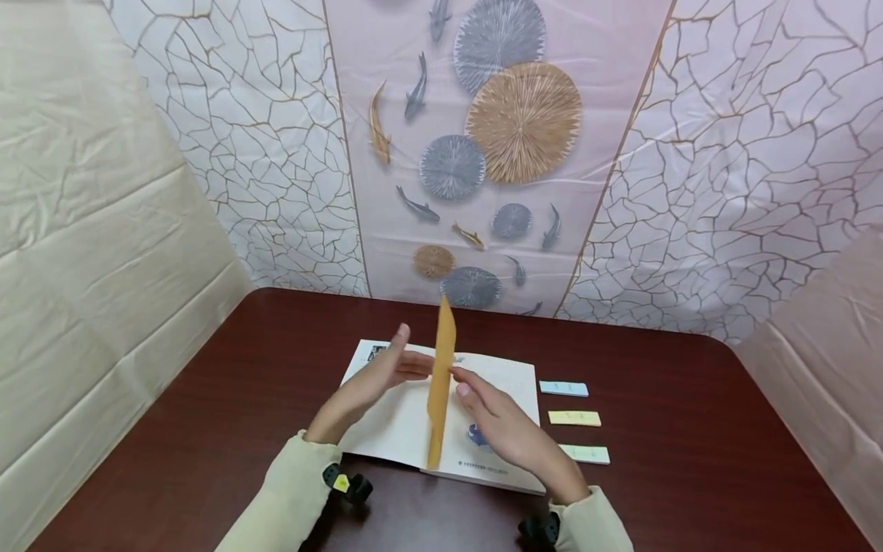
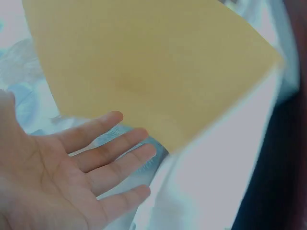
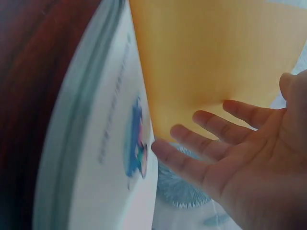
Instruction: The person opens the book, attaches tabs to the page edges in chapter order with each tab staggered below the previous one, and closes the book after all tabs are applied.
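An open book [image 1: 386, 425] with white pages lies on the table, and a yellow sheet [image 1: 442, 383] stands upright along its middle. Left of the sheet is my left hand [image 1: 372, 379], palm turned toward it, fingers straight and thumb raised. My right hand [image 1: 507, 425] is on the other side, its fingers extended and the index fingertip right at the sheet. The left wrist view shows the sheet [image 2: 148, 62] beyond the spread fingers [image 2: 112, 152]. In the right wrist view, the fingers [image 3: 211, 129] are spread in front of the sheet, beside a page with a small blue picture [image 3: 136, 143].
Right of the book, a blue sticky-note pad [image 1: 564, 389], a yellow pad [image 1: 575, 418] and a green pad [image 1: 585, 454] lie in a column on the dark red table [image 1: 241, 399]. A patterned curtain [image 1: 276, 153] hangs behind the table.
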Action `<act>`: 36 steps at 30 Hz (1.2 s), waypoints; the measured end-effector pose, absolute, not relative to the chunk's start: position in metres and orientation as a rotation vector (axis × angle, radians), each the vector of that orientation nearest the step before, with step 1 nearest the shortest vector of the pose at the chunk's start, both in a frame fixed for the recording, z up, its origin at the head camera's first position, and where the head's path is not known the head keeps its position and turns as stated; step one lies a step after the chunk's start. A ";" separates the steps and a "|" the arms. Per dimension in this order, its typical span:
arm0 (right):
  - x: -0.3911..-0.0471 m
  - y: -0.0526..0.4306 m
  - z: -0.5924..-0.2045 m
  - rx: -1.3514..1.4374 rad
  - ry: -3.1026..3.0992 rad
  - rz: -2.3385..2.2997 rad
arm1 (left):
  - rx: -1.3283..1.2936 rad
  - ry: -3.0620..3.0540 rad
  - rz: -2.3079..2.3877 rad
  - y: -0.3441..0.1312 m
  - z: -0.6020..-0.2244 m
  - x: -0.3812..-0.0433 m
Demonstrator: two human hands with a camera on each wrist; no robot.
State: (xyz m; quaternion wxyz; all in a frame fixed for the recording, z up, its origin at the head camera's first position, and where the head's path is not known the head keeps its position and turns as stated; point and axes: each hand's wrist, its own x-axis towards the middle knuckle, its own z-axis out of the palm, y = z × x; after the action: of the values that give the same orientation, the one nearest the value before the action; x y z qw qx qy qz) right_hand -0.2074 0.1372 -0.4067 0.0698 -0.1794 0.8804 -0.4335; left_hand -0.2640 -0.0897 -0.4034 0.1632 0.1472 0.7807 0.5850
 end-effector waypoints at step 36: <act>-0.202 0.140 -0.426 -0.600 2.699 -0.827 | -0.040 2.810 0.735 -0.166 -0.416 -0.273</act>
State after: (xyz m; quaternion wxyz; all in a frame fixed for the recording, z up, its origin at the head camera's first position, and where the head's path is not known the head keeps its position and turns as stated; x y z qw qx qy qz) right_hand -0.2021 0.1398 -0.4261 0.1274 -0.2063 0.9276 -0.2841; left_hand -0.2726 -0.1664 -0.4162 0.1180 -0.0137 0.9606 0.2511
